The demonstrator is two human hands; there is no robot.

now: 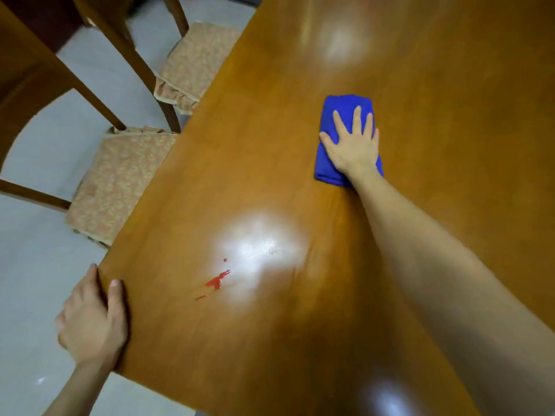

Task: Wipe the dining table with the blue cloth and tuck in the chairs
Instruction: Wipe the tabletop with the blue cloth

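The folded blue cloth (342, 109) lies on the glossy wooden dining table (450, 85), out past the middle. My right hand (353, 142) presses flat on top of it, fingers spread, arm stretched across the tabletop. My left hand (93, 319) clasps the table's near left corner, thumb on top. A red smear with small droplets (215, 282) sits on the table near that corner, beside a bright light reflection. Two wooden chairs with patterned seat cushions, the nearer chair (120, 181) and the farther chair (198, 61), stand along the table's left edge, seats partly pulled out.
Pale tiled floor (36, 265) lies to the left of the table. The chairs' wooden backs (36, 82) rise at the upper left. Glare patches shine on the tabletop.
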